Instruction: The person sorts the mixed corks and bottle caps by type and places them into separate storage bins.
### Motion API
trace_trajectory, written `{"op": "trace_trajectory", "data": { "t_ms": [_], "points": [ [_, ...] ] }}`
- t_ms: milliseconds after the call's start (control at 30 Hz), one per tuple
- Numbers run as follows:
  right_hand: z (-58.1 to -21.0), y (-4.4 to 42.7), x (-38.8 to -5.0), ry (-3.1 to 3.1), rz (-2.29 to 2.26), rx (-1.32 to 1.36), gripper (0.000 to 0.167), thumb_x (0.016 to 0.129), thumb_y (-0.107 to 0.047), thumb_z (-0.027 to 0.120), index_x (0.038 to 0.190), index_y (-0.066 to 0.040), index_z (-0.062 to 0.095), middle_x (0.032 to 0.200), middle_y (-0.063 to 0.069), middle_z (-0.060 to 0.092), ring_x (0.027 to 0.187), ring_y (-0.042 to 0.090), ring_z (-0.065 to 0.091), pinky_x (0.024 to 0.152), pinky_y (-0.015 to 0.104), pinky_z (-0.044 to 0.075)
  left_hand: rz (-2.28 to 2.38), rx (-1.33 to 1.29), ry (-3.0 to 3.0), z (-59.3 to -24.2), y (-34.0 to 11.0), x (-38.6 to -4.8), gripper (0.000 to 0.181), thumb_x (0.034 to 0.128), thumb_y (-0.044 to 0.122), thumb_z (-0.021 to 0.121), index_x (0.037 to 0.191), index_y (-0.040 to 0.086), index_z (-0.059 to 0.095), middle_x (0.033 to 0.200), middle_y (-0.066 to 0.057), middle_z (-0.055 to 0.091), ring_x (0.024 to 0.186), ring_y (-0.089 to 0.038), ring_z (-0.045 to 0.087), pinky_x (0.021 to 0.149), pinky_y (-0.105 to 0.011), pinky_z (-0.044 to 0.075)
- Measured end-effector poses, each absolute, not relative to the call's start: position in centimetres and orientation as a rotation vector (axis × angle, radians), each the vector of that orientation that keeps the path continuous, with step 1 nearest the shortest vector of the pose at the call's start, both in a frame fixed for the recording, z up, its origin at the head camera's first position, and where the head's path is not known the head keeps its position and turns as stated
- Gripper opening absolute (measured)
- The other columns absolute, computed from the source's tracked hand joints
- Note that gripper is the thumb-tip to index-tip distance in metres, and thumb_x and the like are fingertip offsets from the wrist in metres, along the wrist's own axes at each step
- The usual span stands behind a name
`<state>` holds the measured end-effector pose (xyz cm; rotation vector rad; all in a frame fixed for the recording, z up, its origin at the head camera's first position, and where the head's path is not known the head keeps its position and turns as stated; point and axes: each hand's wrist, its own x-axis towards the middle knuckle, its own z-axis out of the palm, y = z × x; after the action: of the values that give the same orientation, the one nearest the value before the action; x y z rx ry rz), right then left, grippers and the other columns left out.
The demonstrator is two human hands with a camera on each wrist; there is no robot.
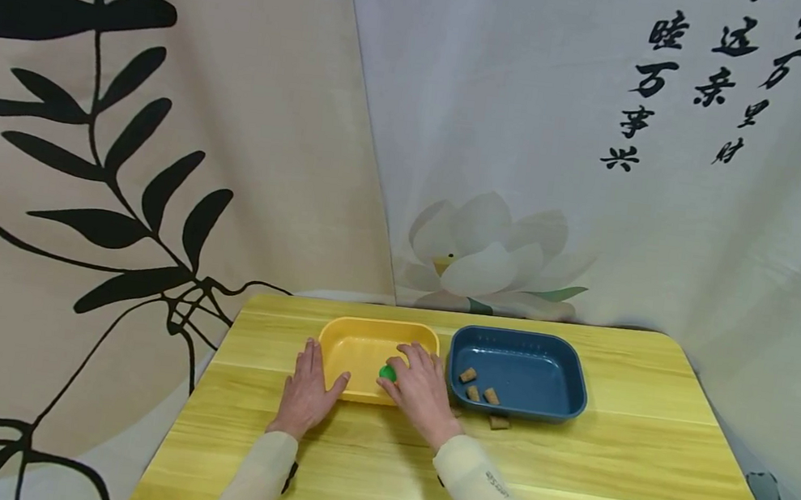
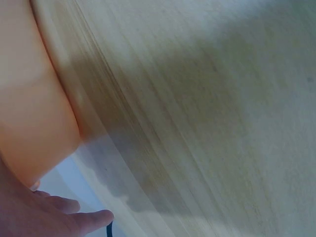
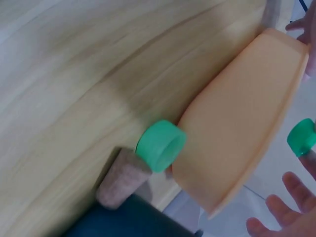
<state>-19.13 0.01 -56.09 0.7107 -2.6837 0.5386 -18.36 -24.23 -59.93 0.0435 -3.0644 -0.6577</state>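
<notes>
My right hand pinches a green bottle cap above the right part of the yellow tray. At that tray's left side lies my left hand, its fingers straight along the rim and its thumb over the front-left corner. In the right wrist view a second green bottle cap sits on the table against a cork, close to the yellow tray's outer wall. My right arm mostly hides that spot in the head view.
A blue tray stands right of the yellow one, with 3 corks inside. Another cork lies on the wooden table before it. Printed cloth hangs behind the table.
</notes>
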Motion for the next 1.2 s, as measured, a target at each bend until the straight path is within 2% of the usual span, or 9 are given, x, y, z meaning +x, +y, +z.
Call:
{"op": "trace_trajectory", "data": {
  "t_ms": [433, 567, 700, 900, 1200],
  "points": [
    [-57.3, -2.7, -20.2, -2.774, 0.462, 0.628, 0.036, 0.098, -0.048, 0.07, 0.115, -0.018, 0.075, 0.128, 0.006, 0.065, 0.135, 0.034, 0.053, 0.107, 0.063, 0.043, -0.64, 0.036, -3.05, -59.8, -24.2, -18.2, 0.101, 0.1029, 0.066, 0.044, 0.163, -0.006, 0.006, 0.172, -0.021, 0.001, 0.154, -0.049, 0.017, 0.11, -0.075, 0.029],
    [-57.7, -3.2, -20.3, -2.811, 0.428, 0.589, 0.038, 0.098, -0.052, 0.067, 0.111, -0.017, 0.076, 0.128, 0.007, 0.066, 0.135, 0.034, 0.052, 0.106, 0.063, 0.043, -0.655, 0.037, -3.058, -59.9, -24.3, -18.2, 0.102, 0.1028, 0.067, 0.043, 0.163, -0.005, 0.004, 0.172, -0.02, -0.001, 0.154, -0.049, 0.015, 0.111, -0.075, 0.028],
    [-57.9, -3.2, -20.3, -2.849, 0.396, 0.577, 0.046, 0.1, -0.056, 0.061, 0.115, -0.016, 0.077, 0.133, 0.009, 0.065, 0.138, 0.036, 0.05, 0.108, 0.064, 0.041, -0.694, 0.038, -3.056, -59.9, -24.4, -18.2, 0.103, 0.1025, 0.068, 0.043, 0.164, -0.004, 0.003, 0.173, -0.019, -0.003, 0.155, -0.048, 0.013, 0.111, -0.076, 0.026],
    [-57.5, -1.6, -20.0, -2.873, 0.501, 0.566, 0.051, 0.105, -0.055, 0.052, 0.127, -0.014, 0.073, 0.14, 0.01, 0.061, 0.144, 0.036, 0.043, 0.113, 0.066, 0.034, -0.688, 0.03, -3.063, -59.9, -24.1, -18.4, 0.104, 0.1021, 0.07, 0.04, 0.164, -0.004, 0.002, 0.173, -0.019, -0.004, 0.155, -0.048, 0.011, 0.111, -0.076, 0.026],
    [-56.7, 1.7, -18.3, -2.727, 0.675, 0.576, 0.046, 0.107, -0.048, 0.052, 0.129, -0.011, 0.071, 0.142, 0.011, 0.06, 0.144, 0.037, 0.043, 0.113, 0.065, 0.034, -0.68, 0.046, -3.055, -60.0, -24.3, -18.3, 0.101, 0.1031, 0.067, 0.043, 0.164, -0.004, 0.004, 0.173, -0.018, -0.002, 0.155, -0.047, 0.012, 0.113, -0.076, 0.024]
  ]
}}
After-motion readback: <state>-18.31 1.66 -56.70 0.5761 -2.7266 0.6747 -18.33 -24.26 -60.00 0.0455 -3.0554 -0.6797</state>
